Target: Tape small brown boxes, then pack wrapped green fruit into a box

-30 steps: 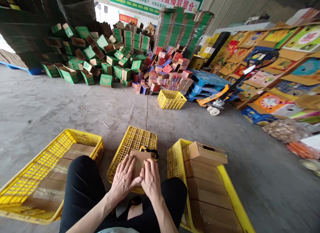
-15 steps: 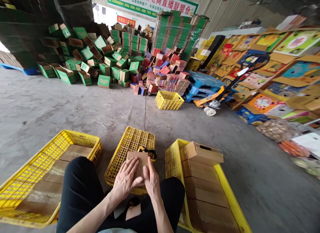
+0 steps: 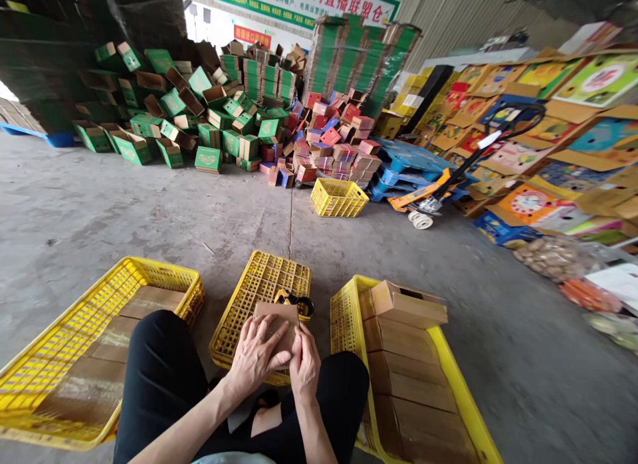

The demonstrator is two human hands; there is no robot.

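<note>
A small brown cardboard box lies in front of me on an upturned yellow crate. My left hand rests flat on top of the box with its fingers spread. At the right edge of the box, my right hand has its fingers bent and closed against the side, thumb near the top. Just beyond the box is a tape dispenser with yellow and black parts, partly hidden by the box.
On my left, a yellow crate holds taped cardboard boxes. Another crate on my right holds cardboard boxes, one lying on top. Ahead stand a yellow crate, a pallet jack and heaped green cartons.
My right hand has gone from straight fingers along the box's side to bent fingers gripping its edge. The left hand's fingers have spread wider on top.
</note>
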